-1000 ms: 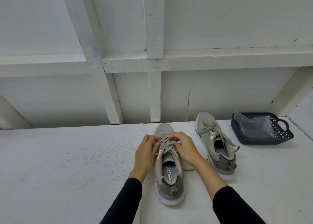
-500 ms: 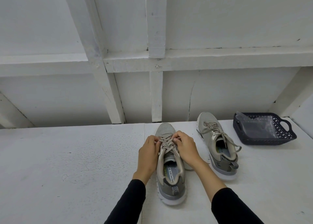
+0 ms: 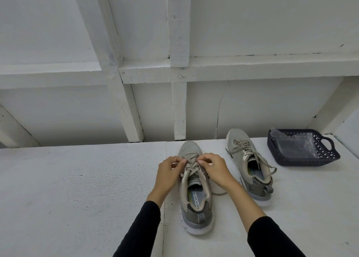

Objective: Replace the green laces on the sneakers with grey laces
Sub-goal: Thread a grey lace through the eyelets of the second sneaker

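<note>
A grey sneaker (image 3: 195,202) stands toe-away in front of me on the white table (image 3: 77,198). Its pale lace (image 3: 191,169) crosses the upper eyelets. My left hand (image 3: 168,174) pinches the lace at the left side of the eyelets, and my right hand (image 3: 212,169) pinches it at the right side. Both sets of fingertips meet near the lowest crossings by the toe. A second grey sneaker (image 3: 249,165) stands to the right, with its lace loose and one end trailing over the collar.
A dark plastic basket (image 3: 308,160) holding a clear plastic bag (image 3: 293,145) sits at the far right of the table. A white panelled wall rises directly behind the table's back edge.
Both hands have slid a little forward along the lace toward the toe of the near sneaker. The shoes and the basket have stayed in place.
</note>
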